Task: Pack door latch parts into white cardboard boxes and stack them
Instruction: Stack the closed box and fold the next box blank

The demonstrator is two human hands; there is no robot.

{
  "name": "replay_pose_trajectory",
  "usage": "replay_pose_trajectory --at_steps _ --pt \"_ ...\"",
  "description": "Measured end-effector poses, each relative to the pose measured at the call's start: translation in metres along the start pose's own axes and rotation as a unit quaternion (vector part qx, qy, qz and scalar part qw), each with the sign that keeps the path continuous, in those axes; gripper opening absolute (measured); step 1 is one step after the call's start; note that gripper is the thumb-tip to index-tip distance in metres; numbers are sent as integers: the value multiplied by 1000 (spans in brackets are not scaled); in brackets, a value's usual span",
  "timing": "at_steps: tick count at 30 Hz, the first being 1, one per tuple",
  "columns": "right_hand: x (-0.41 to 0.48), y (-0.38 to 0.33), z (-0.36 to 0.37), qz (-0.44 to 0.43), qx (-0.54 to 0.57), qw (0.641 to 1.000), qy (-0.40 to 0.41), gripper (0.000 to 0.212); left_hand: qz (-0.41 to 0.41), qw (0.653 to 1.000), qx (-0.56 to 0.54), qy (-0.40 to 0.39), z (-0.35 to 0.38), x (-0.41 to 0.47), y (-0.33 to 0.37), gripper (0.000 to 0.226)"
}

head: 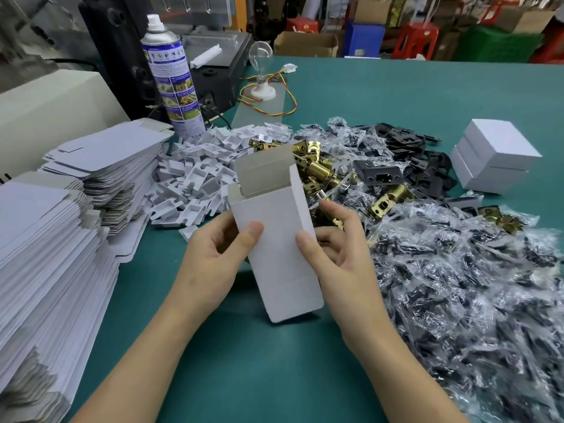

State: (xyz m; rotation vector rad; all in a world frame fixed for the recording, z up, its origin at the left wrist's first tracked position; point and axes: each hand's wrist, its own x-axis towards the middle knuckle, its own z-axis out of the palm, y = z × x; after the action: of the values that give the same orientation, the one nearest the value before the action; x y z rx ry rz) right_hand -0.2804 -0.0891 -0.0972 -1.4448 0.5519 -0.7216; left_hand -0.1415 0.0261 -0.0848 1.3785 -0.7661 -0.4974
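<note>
Both hands pinch the white box point(276, 239): your left hand point(213, 257) and right hand point(338, 251) thumbs on front, holding it upright above the surface point(244, 361), top flap open for loading latches point(317, 169).

left hand point(213, 251): fingers behind white cardboard box point(274, 245), only thumb shows
brass latches point(317, 169): pile partly hidden by the box
flat box blanks point(45, 254): stack cut by left and bottom edges
bagged screws point(473, 300): heap cut by right edge, contents blurry
spray can point(172, 77): label text too small to read
</note>
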Motion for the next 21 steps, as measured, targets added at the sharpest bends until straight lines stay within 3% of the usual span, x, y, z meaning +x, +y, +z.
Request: replay_pose_trajectory --at_steps 5,13,21 --pt "-1 -1 2 4 49 998 -38 57 32 998 -11 58 -2 0 -1 55" --pt "-2 -5 3 -40 41 998 -23 52 36 999 34 16 -3 -1 -6 53" --pt "-2 -12 1 4 127 991 -51 29 26 999 28 -4 -4 1 -8 26"
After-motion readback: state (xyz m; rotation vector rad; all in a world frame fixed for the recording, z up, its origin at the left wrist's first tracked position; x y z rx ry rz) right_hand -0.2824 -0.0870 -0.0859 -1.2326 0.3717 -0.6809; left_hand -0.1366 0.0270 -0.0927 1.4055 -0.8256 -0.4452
